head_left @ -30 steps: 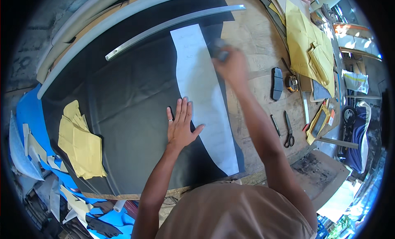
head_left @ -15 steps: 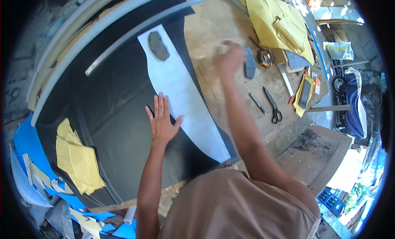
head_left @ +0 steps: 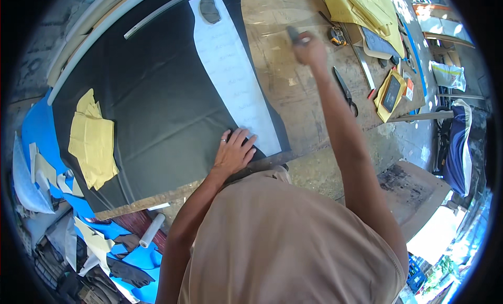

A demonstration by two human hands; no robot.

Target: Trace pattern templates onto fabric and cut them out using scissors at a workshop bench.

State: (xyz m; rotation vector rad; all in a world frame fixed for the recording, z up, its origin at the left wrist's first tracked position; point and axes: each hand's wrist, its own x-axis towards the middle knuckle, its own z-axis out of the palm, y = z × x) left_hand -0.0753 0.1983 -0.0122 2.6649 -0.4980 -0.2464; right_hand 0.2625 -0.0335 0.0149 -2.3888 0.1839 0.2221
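Note:
A long white paper pattern (head_left: 230,76) lies on black sheet material (head_left: 141,94), with a flat dark grey block (head_left: 210,9) on its top end. My left hand (head_left: 234,149) rests with fingers apart and slightly bent at the pattern's lower end. My right hand (head_left: 310,51), over the bare wood right of the pattern, grips a second dark block (head_left: 293,35). Black scissors (head_left: 352,104) lie below that hand, and a yellow-black tape measure (head_left: 337,37) sits to its right. A metal straightedge (head_left: 152,20) lies on the black sheet above the pattern.
Folded yellow paper (head_left: 91,141) lies at left; more yellow sheets (head_left: 361,5) and a phone (head_left: 390,92) on yellow paper at right. Long rolls (head_left: 70,47) line the back left. Blue and cream scraps (head_left: 97,241) and a white roll (head_left: 152,230) are below the table's left edge.
A block was set on the pattern's top; my right hand then took the second block from beside the tape measure. My left hand moved down the pattern to its lower end.

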